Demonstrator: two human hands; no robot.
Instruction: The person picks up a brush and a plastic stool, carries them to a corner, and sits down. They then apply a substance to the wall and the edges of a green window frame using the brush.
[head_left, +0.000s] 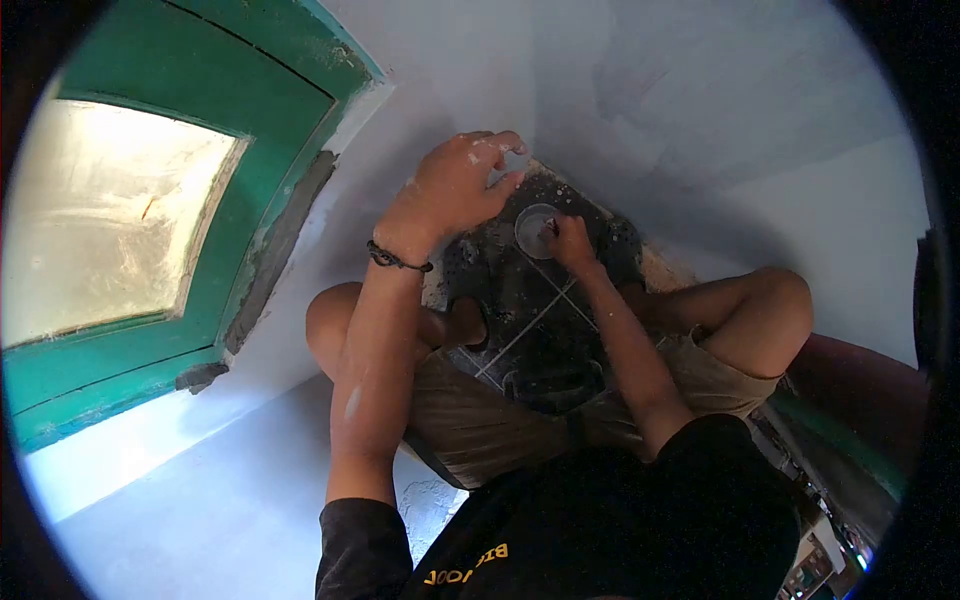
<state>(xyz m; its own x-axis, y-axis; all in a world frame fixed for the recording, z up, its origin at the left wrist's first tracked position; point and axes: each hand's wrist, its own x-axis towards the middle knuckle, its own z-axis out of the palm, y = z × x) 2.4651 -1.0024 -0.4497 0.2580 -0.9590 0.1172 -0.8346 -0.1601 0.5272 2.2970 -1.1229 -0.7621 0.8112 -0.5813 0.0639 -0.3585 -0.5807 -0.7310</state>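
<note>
- Right hand (570,240), fingers closed, presses at the rim of one round drain cover (537,230) set in the dark tiled floor (520,300).
- Left hand (455,190), loosely curled and gripping nothing, hovers above the cover.
- One green door (150,330) stands left of the cover; both bent knees flank it.

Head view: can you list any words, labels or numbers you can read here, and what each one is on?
"BIG" and "COOL", partly cut off, seen upside down in yellow letters on the black shirt.
Items at the lower right edge: too small and blurred to read.
No other text shows.
</note>
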